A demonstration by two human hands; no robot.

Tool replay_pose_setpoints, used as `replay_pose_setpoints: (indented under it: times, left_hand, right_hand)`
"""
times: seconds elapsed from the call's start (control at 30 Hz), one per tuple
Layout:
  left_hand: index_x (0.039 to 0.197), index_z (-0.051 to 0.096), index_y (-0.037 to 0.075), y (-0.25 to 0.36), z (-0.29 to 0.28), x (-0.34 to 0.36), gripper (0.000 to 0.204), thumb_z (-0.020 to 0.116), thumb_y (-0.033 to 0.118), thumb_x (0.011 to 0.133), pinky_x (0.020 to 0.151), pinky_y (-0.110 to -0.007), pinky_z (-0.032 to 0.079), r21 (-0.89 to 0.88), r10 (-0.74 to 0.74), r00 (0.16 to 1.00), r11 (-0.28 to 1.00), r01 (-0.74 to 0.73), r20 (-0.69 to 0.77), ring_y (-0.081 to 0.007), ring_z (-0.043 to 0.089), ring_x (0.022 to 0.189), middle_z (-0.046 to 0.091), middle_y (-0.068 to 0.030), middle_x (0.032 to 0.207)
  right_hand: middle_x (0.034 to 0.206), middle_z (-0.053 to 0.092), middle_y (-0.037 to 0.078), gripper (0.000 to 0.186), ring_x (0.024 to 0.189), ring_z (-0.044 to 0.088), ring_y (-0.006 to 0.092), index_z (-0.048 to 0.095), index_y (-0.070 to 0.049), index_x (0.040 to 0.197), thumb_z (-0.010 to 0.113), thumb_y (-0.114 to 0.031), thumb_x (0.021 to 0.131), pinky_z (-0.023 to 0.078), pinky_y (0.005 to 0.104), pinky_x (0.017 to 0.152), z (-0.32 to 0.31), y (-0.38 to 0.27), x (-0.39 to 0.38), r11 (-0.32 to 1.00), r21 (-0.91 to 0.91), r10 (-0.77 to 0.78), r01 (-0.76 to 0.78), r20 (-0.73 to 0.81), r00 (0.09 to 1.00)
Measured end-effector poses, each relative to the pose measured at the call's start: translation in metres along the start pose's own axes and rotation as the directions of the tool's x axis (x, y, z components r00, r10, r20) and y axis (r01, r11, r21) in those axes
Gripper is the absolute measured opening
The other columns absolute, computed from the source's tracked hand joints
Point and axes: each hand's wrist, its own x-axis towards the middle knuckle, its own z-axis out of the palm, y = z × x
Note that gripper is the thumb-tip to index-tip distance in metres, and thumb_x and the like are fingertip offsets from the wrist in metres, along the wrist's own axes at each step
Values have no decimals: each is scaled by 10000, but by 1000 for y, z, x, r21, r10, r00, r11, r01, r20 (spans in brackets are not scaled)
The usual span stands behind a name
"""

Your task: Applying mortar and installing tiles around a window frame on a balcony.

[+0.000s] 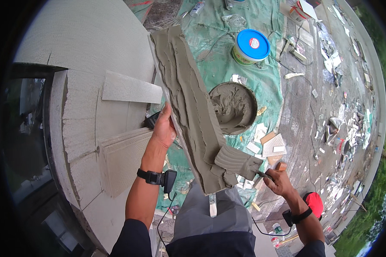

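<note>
My left hand (163, 127) grips the left edge of a long, narrow tile (182, 139), which is held tilted in front of me. A thick layer of grey mortar (188, 92) with lengthwise ridges covers its upper face. In my right hand (279, 182) is the handle of a wide-bladed trowel (240, 162). Wet mortar coats the trowel's blade, which lies against the mortar near the tile's lower right end. Just right of the tile stands a round bucket (254, 96) of mixed mortar, partly hidden by the tile.
A blue-lidded bucket (253, 40) stands farther off on a green sheet (268, 77). To the left, stacked tiles (124, 158) lean on the tiled wall (90, 47), with one loose strip tile (131, 88) above. Cables, tile scraps and a red cap-like object (314, 204) lie right.
</note>
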Motion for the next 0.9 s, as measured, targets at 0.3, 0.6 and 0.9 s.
replay_pose_setpoints:
  times: [0.3, 0.6, 0.9]
  left_hand:
    - [1395, 435, 70, -20, -9, -45, 533, 496, 410, 989, 1040, -380, 441, -40, -50, 995, 998, 54, 90, -220, 522, 1242, 534, -76, 1361]
    - [1275, 540, 44, -44, -27, -85, 481, 542, 414, 968, 916, -342, 531, -52, -123, 981, 990, 132, 148, -199, 627, 1100, 632, -96, 1221]
    - [847, 533, 156, -16, -41, -149, 262, 603, 382, 959, 604, -216, 468, -76, -27, 996, 997, 20, -86, -14, 522, 681, 506, 95, 758]
  right_hand:
    - [594, 504, 147, 389, 548, 532, 286, 582, -7, 869, 533, -387, 935, 424, 389, 550, -32, -37, 124, 981, 175, -84, 79, 22, 996]
    - [582, 533, 69, 360, 458, 508, 137, 544, 17, 794, 478, -305, 942, 412, 313, 451, -98, -51, 282, 959, 282, 36, 31, -229, 973]
    - [970, 655, 267, 470, 933, 613, 447, 558, 24, 1051, 639, -402, 871, 469, 508, 798, -24, 38, 251, 815, -578, 85, -42, 48, 995]
